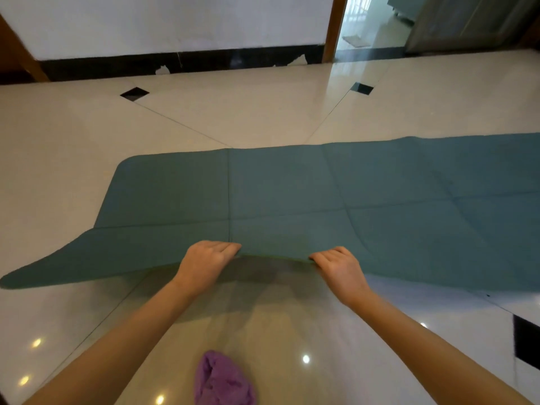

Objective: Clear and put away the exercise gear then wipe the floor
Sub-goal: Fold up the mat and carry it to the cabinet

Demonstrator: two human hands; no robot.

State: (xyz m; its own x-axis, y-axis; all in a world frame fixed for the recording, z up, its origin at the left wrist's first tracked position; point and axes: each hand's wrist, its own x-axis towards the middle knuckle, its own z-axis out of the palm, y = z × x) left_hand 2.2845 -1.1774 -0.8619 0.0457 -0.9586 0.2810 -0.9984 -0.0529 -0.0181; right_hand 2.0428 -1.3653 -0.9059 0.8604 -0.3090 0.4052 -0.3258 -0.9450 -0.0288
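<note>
A teal exercise mat (292, 194) with fold creases lies spread across the glossy tiled floor, running off the right edge of view. Its near long edge is lifted off the floor in the middle and casts a shadow under it. My left hand (204, 261) grips that raised edge, fingers curled over it. My right hand (339, 266) grips the same edge a short way to the right. A crumpled purple cloth (223, 381) lies on the floor close to me, between my forearms.
Cream floor tiles (233, 112) with small black insets surround the mat. A white wall with a dark skirting (175, 62) stands behind it. An open doorway (371, 24) with a wooden frame is at the back right.
</note>
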